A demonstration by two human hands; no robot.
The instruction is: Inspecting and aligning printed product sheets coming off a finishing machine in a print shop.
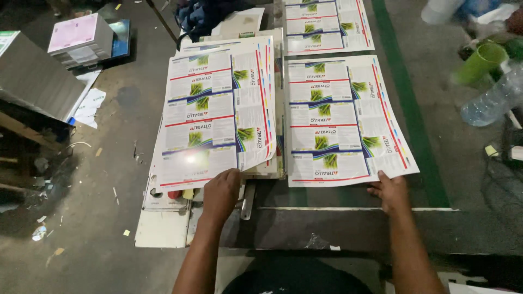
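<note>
A grey box (32, 81) is seen at far left beside a pink-topped paper stack (79, 38); a green cup (482, 61) and a clear plastic bottle (493, 100) are seen at right.

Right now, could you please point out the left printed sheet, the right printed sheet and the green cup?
left printed sheet (215, 117), head view, sheet middle.
right printed sheet (340, 117), head view, sheet middle.
green cup (480, 61), head view, cup side wall.

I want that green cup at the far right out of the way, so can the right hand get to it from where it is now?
Probably yes. The right hand rests on the near edge of the right printed sheet, holding nothing, and the floor toward the green cup shows nothing between, though it looks a long stretch.
</note>
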